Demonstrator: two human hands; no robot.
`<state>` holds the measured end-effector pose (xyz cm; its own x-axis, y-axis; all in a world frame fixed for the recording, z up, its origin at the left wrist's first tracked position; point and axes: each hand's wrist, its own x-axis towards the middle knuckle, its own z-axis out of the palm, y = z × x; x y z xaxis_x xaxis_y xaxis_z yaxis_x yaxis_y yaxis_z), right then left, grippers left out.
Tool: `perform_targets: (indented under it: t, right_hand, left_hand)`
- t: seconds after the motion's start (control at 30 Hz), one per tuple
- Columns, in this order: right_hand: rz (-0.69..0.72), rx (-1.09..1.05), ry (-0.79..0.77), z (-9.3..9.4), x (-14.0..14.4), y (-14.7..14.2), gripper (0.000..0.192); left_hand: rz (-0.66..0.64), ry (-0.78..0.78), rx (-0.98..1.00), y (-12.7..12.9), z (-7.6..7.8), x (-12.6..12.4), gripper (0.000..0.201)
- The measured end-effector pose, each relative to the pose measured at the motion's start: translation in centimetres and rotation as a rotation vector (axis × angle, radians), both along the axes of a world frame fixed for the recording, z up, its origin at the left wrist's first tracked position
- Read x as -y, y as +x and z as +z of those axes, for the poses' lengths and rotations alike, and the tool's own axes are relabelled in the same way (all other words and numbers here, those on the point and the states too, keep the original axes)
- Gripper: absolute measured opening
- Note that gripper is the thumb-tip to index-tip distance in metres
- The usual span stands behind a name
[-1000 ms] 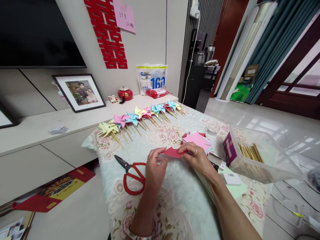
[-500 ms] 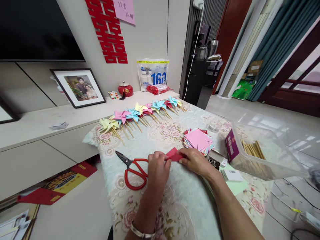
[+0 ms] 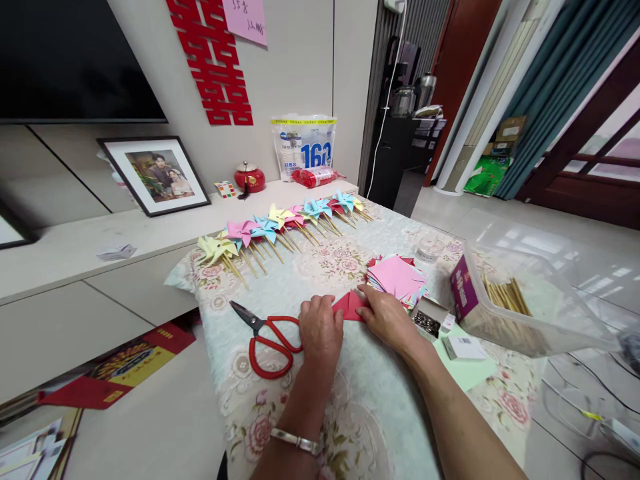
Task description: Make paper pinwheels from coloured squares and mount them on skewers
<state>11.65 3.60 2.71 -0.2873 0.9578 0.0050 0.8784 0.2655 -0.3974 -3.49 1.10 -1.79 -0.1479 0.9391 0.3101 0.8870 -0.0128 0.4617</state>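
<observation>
A folded red paper triangle (image 3: 351, 306) lies on the flowered tablecloth (image 3: 350, 400). My left hand (image 3: 321, 330) presses its left end and my right hand (image 3: 387, 317) presses its right end, fingers flat on the paper. Red-handled scissors (image 3: 265, 337) lie just left of my left hand. A stack of pink and coloured paper squares (image 3: 397, 279) sits just beyond my right hand.
A row of several paper pinwheels on sticks (image 3: 280, 230) lies along the table's far side. At the right stand a clear box of wooden sticks (image 3: 520, 307), a small box of pins (image 3: 428, 319) and a tape roll (image 3: 427, 252). A low cabinet (image 3: 75, 260) with a framed photo (image 3: 154, 173) runs along the left.
Both hands have lowered the red paper onto the cloth and pressed it flat into a triangle. The view has shifted slightly.
</observation>
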Motion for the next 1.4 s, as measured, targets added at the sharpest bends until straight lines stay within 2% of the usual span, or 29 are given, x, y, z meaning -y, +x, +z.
perform_targets:
  t: [0.1, 0.2, 0.37, 0.73, 0.93, 1.13, 1.4]
  right_hand:
    - [-0.007, 0.028, 0.0, 0.0, 0.0, -0.2, 0.024]
    - [-0.005, 0.051, 0.0, 0.0, 0.1, -0.2, 0.015]
    - [0.005, 0.081, -0.005, 0.0, 0.1, -0.2, 0.016]
    - [0.004, 0.139, -0.009, 0.2, 0.1, -0.2, 0.014]
    - [-0.004, 0.169, -0.015, 0.2, 0.1, -0.1, 0.012]
    - [-0.026, 0.195, -0.014, 0.3, 0.2, -0.2, 0.011]
    - [-0.045, 0.188, -0.015, 0.2, 0.1, -0.3, 0.011]
  left_hand:
    - [-0.007, 0.017, 0.013, 0.2, 0.1, 0.0, 0.028]
    - [-0.046, 0.031, 0.023, 0.4, 0.3, 0.2, 0.024]
    - [-0.146, 0.023, -0.014, 0.8, 0.3, 0.7, 0.027]
    - [-0.235, -0.18, -0.311, 2.1, 1.3, 3.1, 0.04]
    - [-0.228, -0.169, -0.464, 3.1, 0.5, 3.8, 0.041]
    - [-0.207, -0.196, -0.453, 3.5, 0.3, 4.0, 0.042]
    - [-0.163, -0.197, -0.314, 3.1, 1.8, 3.7, 0.036]
